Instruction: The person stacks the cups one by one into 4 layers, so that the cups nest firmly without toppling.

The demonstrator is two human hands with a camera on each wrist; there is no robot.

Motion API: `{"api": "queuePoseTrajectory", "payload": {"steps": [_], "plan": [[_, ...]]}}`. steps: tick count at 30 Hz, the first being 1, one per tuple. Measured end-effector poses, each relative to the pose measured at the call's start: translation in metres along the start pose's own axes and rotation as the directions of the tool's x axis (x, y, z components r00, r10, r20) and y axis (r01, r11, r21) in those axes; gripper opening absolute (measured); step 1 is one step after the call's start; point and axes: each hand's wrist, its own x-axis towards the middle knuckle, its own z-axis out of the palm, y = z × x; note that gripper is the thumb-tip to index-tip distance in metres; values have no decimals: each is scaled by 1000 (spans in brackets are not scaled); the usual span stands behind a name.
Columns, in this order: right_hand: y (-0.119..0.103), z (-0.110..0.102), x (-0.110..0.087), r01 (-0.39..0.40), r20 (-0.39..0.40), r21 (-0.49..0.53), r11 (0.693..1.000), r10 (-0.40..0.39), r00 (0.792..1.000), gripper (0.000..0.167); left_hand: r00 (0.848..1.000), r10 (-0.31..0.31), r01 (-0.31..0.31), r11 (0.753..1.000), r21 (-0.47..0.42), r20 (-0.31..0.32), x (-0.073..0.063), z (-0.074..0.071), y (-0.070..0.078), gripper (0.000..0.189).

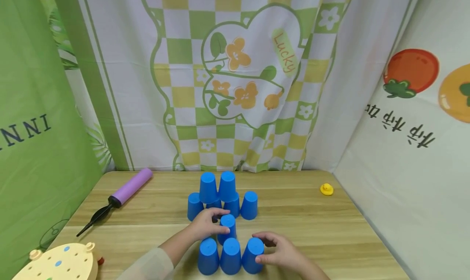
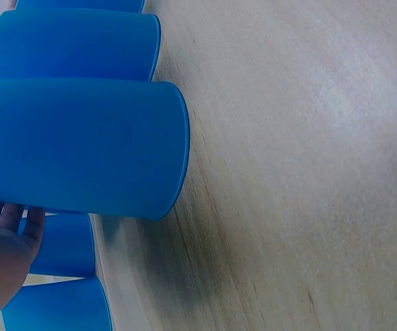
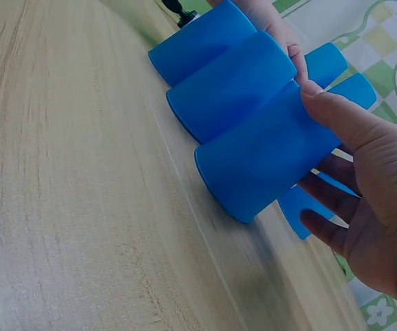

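Blue cups stand upside down on the wooden table. My left hand [image 1: 206, 225] holds one blue cup [image 1: 229, 221] between thumb and fingers, just behind the front row. In the left wrist view the left hand [image 2: 8, 241] shows past the large near cup [image 2: 81, 145], which hides the held cup. My right hand [image 1: 280, 251] grips the right cup [image 1: 252, 257] of the front row, thumb on the near side, fingers around the far side. The right wrist view shows the right thumb [image 3: 340, 114] against that cup. Beside it stand the middle cup [image 1: 230, 257] and left cup [image 1: 208, 257].
Behind my hands, two cups [image 1: 227, 186] sit on top of a row of several cups [image 1: 249, 206]. A purple hand pump [image 1: 132, 186] lies at the left. A yellow perforated toy board [image 1: 62, 263] is at the front left, a small yellow duck [image 1: 326, 189] at the back right.
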Motion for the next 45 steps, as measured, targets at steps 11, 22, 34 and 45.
{"api": "queuePoseTrajectory", "payload": {"steps": [11, 22, 34, 45], "plan": [[-13, -12, 6, 31, -139, -69, 997, -41, 989, 60, 1000, 25, -25, 1000, -5, 5, -1, 0, 0, 58], [-48, -45, 32, 57, -334, -69, 996, -77, 940, 53, 1000, 21, -21, 1000, -3, 3, 0, -2, -1, 55], [-65, -55, 77, 10, -404, -90, 996, -45, 913, 55, 1000, 12, -12, 1000, -7, 3, 0, -2, -1, 56], [-64, -58, 98, -18, -411, -67, 998, -11, 911, 58, 1000, 14, -14, 1000, -20, 10, 0, -1, 0, 57]]}}
